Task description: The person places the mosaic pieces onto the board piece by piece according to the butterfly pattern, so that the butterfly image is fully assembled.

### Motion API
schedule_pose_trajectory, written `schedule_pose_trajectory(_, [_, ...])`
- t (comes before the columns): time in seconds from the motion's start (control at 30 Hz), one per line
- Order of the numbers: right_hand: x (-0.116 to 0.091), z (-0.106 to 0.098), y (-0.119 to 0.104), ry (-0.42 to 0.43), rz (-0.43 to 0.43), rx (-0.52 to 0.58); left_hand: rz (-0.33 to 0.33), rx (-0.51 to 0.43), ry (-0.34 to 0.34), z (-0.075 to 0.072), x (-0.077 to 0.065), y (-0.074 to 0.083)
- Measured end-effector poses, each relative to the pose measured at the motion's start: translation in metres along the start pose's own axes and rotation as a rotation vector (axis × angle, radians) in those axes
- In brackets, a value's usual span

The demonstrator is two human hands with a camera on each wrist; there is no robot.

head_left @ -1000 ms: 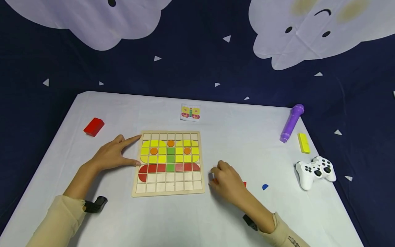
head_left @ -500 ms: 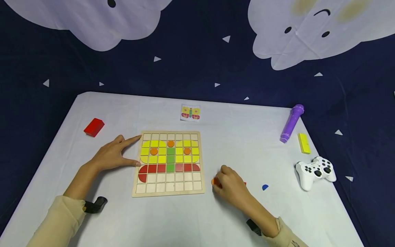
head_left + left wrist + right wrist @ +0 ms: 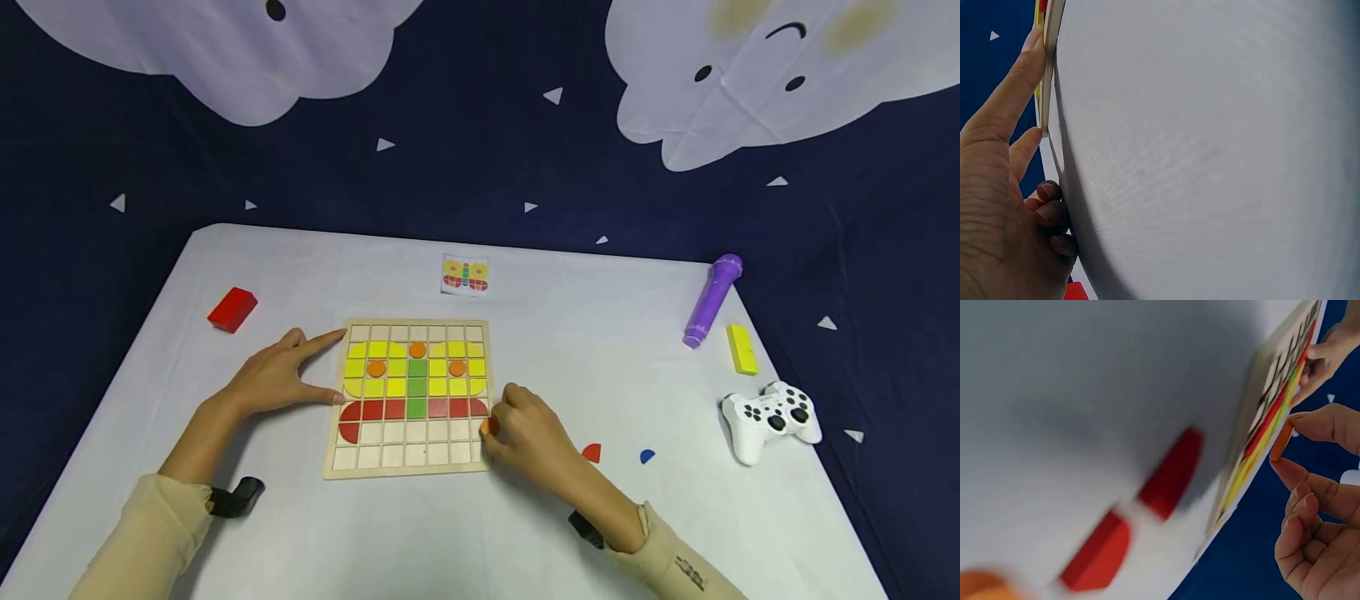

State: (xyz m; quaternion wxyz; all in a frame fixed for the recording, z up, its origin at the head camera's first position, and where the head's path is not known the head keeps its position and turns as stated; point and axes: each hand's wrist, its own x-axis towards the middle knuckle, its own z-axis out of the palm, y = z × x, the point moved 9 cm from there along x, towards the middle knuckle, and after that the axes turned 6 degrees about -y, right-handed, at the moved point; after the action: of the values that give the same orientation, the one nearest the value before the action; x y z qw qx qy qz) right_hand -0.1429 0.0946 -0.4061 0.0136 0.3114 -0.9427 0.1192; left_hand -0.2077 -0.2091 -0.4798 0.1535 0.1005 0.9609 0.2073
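Note:
In the head view a wooden grid board (image 3: 375,475) holds yellow, green, red and orange tiles in a butterfly shape. My left hand (image 3: 273,375) lies at its left side, index fingertip at the upper corner and thumb lower down on the edge. The left wrist view shows that hand's other fingers (image 3: 1052,214) curled under. Over the board's right edge my right hand (image 3: 528,433) pinches a small orange tile (image 3: 1282,440) between thumb and index finger. On the white table, a red tile (image 3: 592,452) and a blue half-round tile (image 3: 647,456) lie right of that hand.
A butterfly picture card (image 3: 465,276) lies behind the board. At the left is a red block (image 3: 232,310). A purple microphone (image 3: 712,300), yellow block (image 3: 742,349) and white game controller (image 3: 770,421) line the right side.
My right hand has moved left from the table beside the board to its right edge, carrying the orange tile. The red tile behind it has come into fuller view. My left hand stays put.

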Motion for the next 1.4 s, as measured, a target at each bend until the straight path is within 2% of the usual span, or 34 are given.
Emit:
schedule_pose_trajectory(0.37, [0.042, 0.013, -0.053, -0.053, -0.13, 0.046, -0.001, -0.001, 0.005, -0.001, 0.001, 0.004])
schedule_pose_trajectory(0.67, [0.065, 0.039, -0.1, -0.163, -0.242, -0.013, 0.014, -0.004, 0.008, -0.002, 0.0, 0.005])
schedule_pose_trajectory(0.97, [0.076, 0.051, -0.112, -0.174, -0.256, -0.05, 0.026, 0.003, 0.004, 0.0, 0.001, 0.005])
schedule_pose_trajectory(1.23, [0.082, 0.059, -0.113, -0.224, -0.226, 0.052, 0.019, 0.001, -0.002, -0.002, 0.0, 0.003])
schedule_pose_trajectory(1.4, [0.086, 0.062, -0.117, -0.221, -0.232, 0.057, 0.008, -0.002, -0.004, -0.002, -0.001, 0.0])
